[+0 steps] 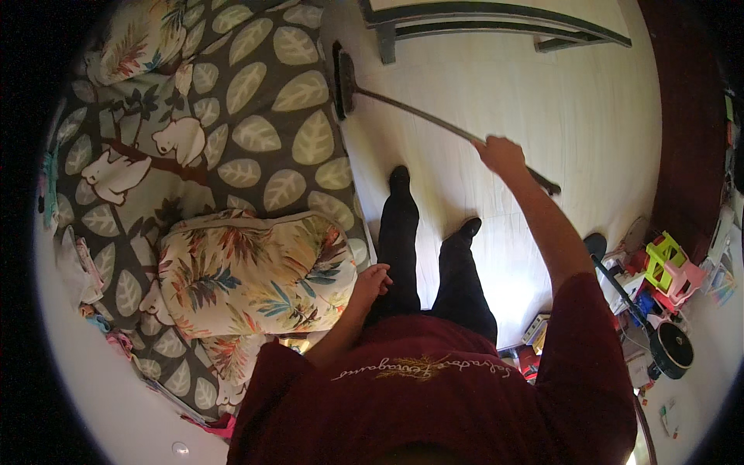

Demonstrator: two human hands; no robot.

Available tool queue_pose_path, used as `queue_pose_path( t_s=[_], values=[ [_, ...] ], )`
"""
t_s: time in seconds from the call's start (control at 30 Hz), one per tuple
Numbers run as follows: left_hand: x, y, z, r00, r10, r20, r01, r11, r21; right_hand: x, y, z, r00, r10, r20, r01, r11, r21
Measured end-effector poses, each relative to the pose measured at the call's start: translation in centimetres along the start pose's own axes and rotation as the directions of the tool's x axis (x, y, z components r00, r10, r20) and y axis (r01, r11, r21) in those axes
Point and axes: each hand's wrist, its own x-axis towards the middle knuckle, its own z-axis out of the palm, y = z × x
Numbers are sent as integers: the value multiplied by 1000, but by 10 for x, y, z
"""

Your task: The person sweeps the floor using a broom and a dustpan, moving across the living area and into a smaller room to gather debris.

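My right hand point(502, 155) is wrapped round the upper part of the handle of a long broom point(422, 115). The dark handle slants from the right of my hand up to the far left. At its end the broom's dark head point(342, 80) rests on the floor, right against the side of the bed point(306, 139). My left hand point(372, 282) hangs by my left thigh with its fingers curled in, holding nothing that I can see. Beside it lies a cream pillow point(256, 271) with a leaf pattern on the bed.
A dark-framed bench or low table point(480, 17) stands on the pale floor point(589, 139) at the far side. To the right, a yellow-green plastic stool point(663, 260), a pink one point(685, 283) and a round black fan-like object point(671, 350) sit among clutter. A second pillow point(136, 43) lies far left.
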Motion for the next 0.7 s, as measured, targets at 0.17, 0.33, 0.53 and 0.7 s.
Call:
queue_pose_path(
  t_s=[0.17, 0.33, 0.53, 0.7],
  values=[
    [0, -5, 2, 1000, 17, 9, -15, 992, -124, 96, -63, -44, 996, -7, 90, 13, 998, -62],
    [6, -9, -4, 999, 32, -13, -34, 986, -162, 138, -85, -20, 970, 77, 229, -80, 997, 1],
    [6, 14, -3, 1000, -3, -29, 2, 999, -42, 45, -38, 87, 922, 158, 354, -235, 954, 186],
    [12, 28, 8, 1000, 11, 17, -11, 1000, 21, -57, 36, 122, 855, 284, 434, -366, 923, 116]
  ],
)
